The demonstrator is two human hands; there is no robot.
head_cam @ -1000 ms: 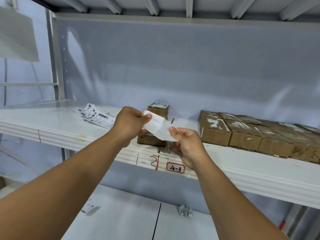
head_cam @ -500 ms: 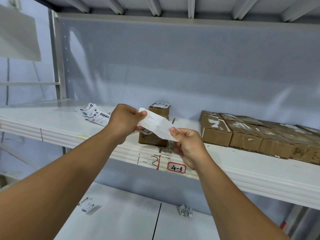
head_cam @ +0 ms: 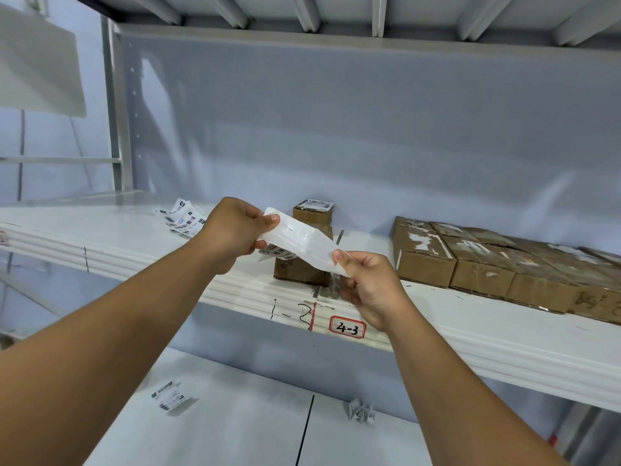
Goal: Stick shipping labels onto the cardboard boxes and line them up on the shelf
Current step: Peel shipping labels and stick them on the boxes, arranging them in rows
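I hold a shipping label with its white backing sheet (head_cam: 299, 245) stretched between both hands in front of the shelf (head_cam: 134, 237). My left hand (head_cam: 235, 235) pinches the upper left end; the printed label (head_cam: 279, 254) peels away beneath it. My right hand (head_cam: 368, 287) pinches the lower right corner. Behind the paper stand two small stacked cardboard boxes (head_cam: 312, 218), the top one bearing a label. A row of several flat cardboard boxes (head_cam: 477, 264) lies on the shelf to the right.
A pile of loose shipping labels (head_cam: 181, 218) lies on the shelf at left. On the lower shelf lie one label (head_cam: 169, 396) and a crumpled paper (head_cam: 361, 410). A tag reading 4-3 (head_cam: 347, 327) marks the shelf's front edge.
My left hand has pulled a little up and left, stretching the sheet longer and separating the printed label from the backing. My right hand stayed almost in place.
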